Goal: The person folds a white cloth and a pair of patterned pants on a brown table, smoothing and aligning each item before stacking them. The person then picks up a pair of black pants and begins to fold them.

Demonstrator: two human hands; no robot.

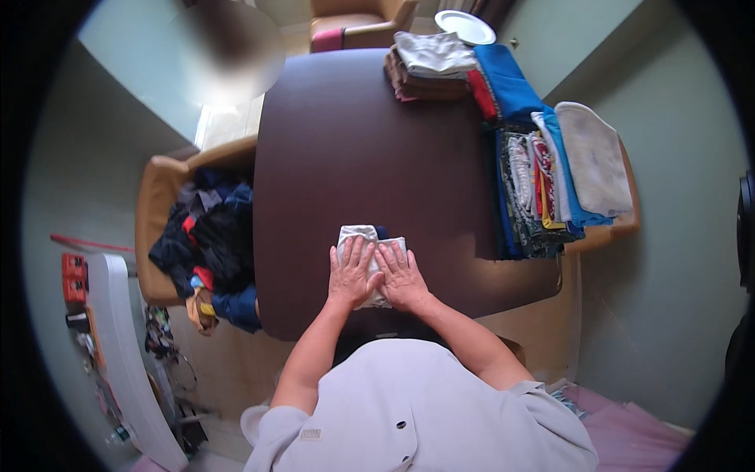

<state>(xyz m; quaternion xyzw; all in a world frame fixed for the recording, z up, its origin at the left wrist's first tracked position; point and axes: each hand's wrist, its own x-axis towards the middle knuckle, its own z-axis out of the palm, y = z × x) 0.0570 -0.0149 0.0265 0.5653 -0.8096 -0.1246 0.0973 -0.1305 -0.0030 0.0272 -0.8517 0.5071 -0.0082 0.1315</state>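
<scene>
A small folded white garment (358, 231) lies near the front edge of the dark brown table (365, 153). A bit of navy cloth (382, 232) shows at its far edge. Flat on the garment's left part rests my left hand (352, 272), palm down, fingers slightly spread. My right hand (402, 276) lies flat on the right part, beside the left one, and the thumbs come close together. Both hands touch the cloth from above without gripping it. Much of the garment is hidden under them.
Folded clothes (531, 183) stand in a tall stack at the right table edge. Behind are folded brown and white cloths (433, 65), blue cloth (508, 82) and a white round lid or plate (466, 26). Rumpled dark clothes (218, 236) fill a tan chair (154, 236) at left.
</scene>
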